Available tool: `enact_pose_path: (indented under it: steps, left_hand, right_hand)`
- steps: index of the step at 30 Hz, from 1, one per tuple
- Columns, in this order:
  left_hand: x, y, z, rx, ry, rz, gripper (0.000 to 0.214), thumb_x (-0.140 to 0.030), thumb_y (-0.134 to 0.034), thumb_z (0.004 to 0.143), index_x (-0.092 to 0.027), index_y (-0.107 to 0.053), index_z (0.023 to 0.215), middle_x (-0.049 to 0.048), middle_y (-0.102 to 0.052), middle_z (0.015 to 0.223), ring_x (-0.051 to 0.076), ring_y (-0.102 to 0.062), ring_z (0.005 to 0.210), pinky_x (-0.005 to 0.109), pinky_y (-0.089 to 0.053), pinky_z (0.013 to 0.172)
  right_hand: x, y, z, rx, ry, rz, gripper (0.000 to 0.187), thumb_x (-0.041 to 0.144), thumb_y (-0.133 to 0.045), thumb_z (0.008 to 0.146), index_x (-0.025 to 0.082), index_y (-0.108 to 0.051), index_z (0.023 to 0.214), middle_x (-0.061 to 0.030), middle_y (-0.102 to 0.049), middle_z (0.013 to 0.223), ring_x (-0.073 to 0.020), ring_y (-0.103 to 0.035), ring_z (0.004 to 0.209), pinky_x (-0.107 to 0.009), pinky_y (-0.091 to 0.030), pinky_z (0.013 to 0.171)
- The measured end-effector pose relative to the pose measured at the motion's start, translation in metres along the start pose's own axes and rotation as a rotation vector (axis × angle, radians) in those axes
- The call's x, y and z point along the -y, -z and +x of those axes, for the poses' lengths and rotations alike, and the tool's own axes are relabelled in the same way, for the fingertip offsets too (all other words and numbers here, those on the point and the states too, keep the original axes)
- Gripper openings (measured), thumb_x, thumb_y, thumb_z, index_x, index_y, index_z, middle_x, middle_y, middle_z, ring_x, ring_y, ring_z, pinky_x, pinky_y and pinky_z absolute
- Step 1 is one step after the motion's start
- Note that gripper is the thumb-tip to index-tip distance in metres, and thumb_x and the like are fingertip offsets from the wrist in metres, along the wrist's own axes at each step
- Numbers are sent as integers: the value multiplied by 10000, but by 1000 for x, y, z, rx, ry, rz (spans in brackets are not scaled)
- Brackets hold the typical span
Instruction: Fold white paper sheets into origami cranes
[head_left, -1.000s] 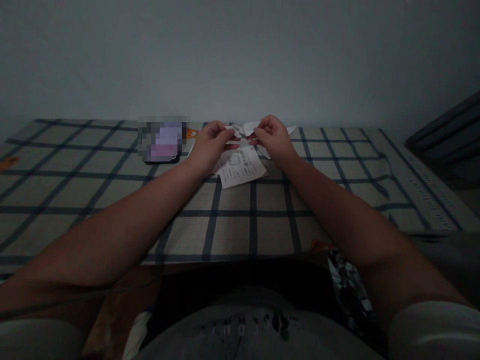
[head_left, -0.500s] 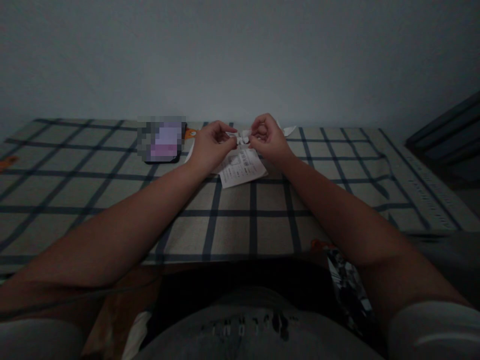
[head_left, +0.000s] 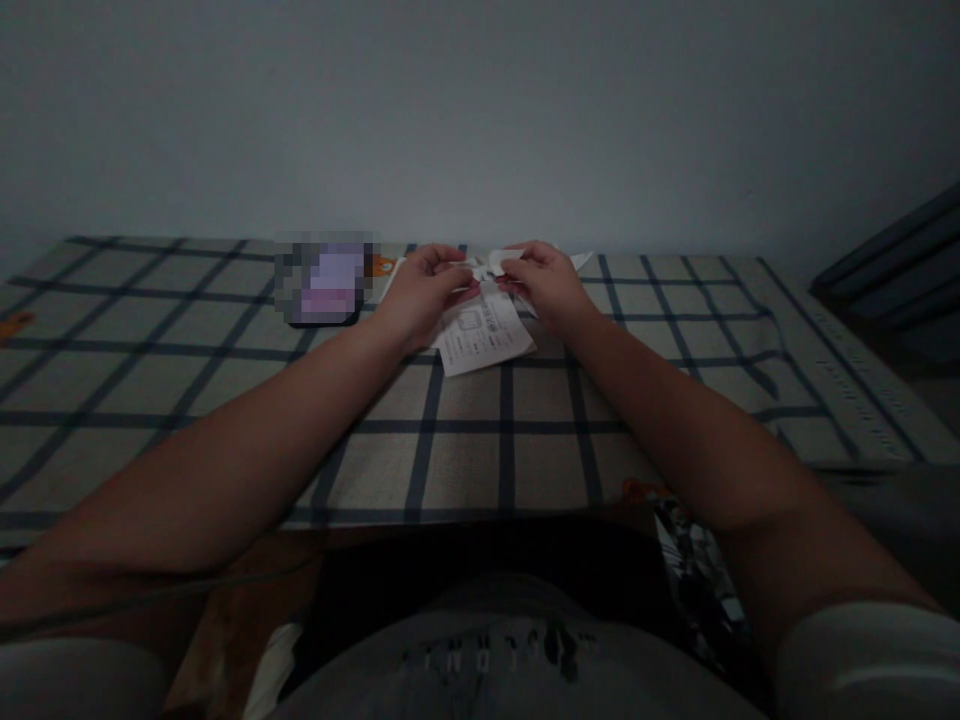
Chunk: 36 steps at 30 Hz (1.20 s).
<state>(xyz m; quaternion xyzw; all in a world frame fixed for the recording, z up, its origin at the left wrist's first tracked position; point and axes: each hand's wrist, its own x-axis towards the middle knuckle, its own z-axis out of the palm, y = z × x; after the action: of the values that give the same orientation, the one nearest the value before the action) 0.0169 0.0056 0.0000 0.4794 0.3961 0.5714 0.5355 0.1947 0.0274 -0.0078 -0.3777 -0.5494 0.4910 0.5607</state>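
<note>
My left hand [head_left: 424, 292] and my right hand [head_left: 553, 284] meet over the far middle of the table, thumbs and fingers closed in a pinch. Between the fingertips is a small white piece [head_left: 504, 260], paper-like, gripped from both sides; its exact kind is too dim and small to make out. Just below lies a white printed leaflet [head_left: 486, 338] with dark text and a box-shaped drawing, its upper part covered by the hands. More white paper [head_left: 582, 260] sticks out behind my right hand.
A dark-edged, purple-faced flat object [head_left: 330, 285], blurred by pixels, lies left of my left hand. The checked tablecloth [head_left: 465, 460] reaches to a plain wall [head_left: 480, 120]. A thin cable [head_left: 165, 595] crosses at lower left, below the table edge.
Both hands have turned slightly and their fingers have shifted on the white piece. More of it shows by my right thumb. The leaflet's drawing is less covered.
</note>
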Motion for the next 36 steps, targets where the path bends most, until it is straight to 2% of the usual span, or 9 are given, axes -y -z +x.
enact_pose_path:
  steps: [3, 9, 16, 21, 28, 32, 36]
  left_hand:
    - [0, 0, -1, 14, 75, 15, 235, 3, -690, 759, -184, -620, 885, -8, -689, 820, 99, -674, 696, 235, -603, 717]
    - [0, 3, -4, 56, 36, 122, 162, -101, -786, 782, -159, -663, 870, 15, -716, 826, 115, -686, 707, 275, -622, 732]
    - [-7, 0, -16, 105, 4, 248, 216, -237, -846, 812, -145, -746, 979, 54, -767, 932, 128, -698, 793, 287, -622, 801]
    - [-6, 0, -16, 152, -35, 221, 228, -331, -821, 881, -158, -782, 1023, 73, -778, 1012, 154, -730, 894, 306, -614, 853]
    - [-1, 2, -10, 109, -2, 128, 223, -383, -796, 921, -165, -769, 958, 90, -793, 1069, 166, -767, 927, 334, -635, 905]
    - [2, 5, -2, 69, 48, 27, 202, -363, -786, 926, -171, -737, 886, 69, -800, 911, 145, -763, 816, 274, -652, 822]
    - [-2, 3, 1, 20, 126, -72, 156, -280, -735, 957, -180, -707, 840, 44, -766, 766, 125, -740, 704, 229, -650, 755]
  right_hand:
    - [-6, 4, 2, 73, 79, -168, 128, 173, -756, 829, 213, -641, 867, 23, -686, 790, -127, -658, 738, -285, -571, 749]
    - [-4, 10, -3, 123, 357, -526, 144, 327, -718, 875, 200, -649, 878, -18, -696, 840, -171, -646, 799, -328, -550, 787]
    - [5, 13, -8, 184, 452, -643, 272, 464, -698, 910, 198, -647, 894, -38, -695, 867, -186, -624, 826, -329, -533, 773]
    - [14, 7, -17, 130, 365, -489, 196, 383, -742, 898, 211, -656, 865, -30, -675, 870, -197, -632, 911, -324, -531, 840]
    - [12, 2, -14, 54, 163, -190, 213, 348, -823, 860, 244, -637, 850, 0, -646, 861, -175, -643, 931, -276, -555, 810]
    - [9, -2, -9, 17, 38, -61, 256, 335, -872, 833, 249, -633, 867, 13, -644, 830, -161, -661, 887, -256, -563, 747]
    - [13, -7, -11, -22, -24, 27, 241, 298, -865, 849, 244, -631, 876, 26, -674, 828, -130, -677, 818, -229, -555, 704]
